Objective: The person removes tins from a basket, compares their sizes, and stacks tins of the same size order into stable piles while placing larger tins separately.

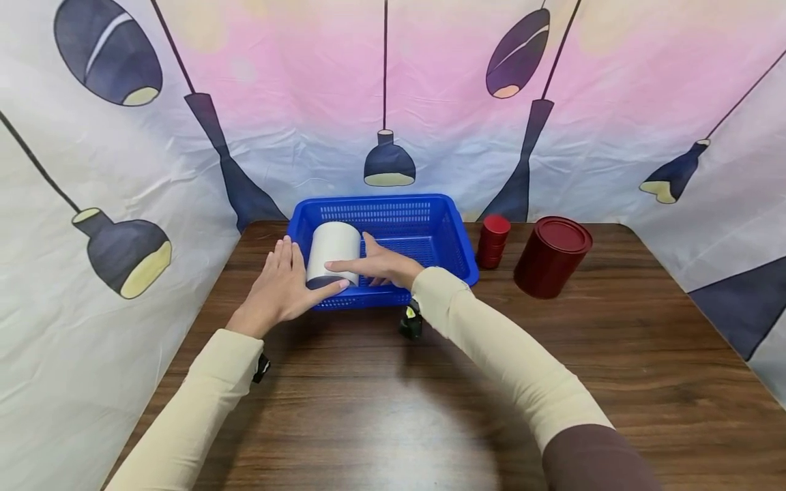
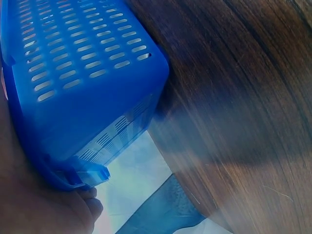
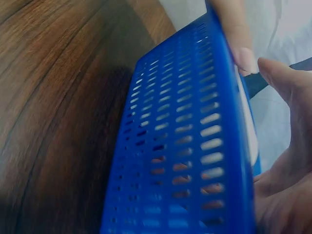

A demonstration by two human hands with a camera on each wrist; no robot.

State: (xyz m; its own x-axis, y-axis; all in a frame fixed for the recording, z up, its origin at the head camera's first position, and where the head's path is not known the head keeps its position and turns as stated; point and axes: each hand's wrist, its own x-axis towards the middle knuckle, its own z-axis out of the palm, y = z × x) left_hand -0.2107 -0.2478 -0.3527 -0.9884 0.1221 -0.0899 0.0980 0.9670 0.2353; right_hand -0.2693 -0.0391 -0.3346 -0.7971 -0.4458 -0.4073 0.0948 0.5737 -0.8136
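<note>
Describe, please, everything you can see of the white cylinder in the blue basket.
The white cylinder lies on its side in the left part of the blue basket, smooth and matte, its dark near end facing the person. The left hand touches that end with the thumb; the right hand rests against its right side, straight forefinger laid across it.

Blue slotted basket (image 1: 424,225), white canister (image 1: 331,249), dark red tins (image 1: 552,256).

both arms reach forward, long pale sleeves down to wrists. left hand (image 1: 279,286) flat, fingers straight and close together, thumb poking out to right. right hand (image 1: 383,264) just beside it, turned inward, pointer finger stretched left toward left thumb, other fingers loose. small dark cameras strapped under both wrists.
</note>
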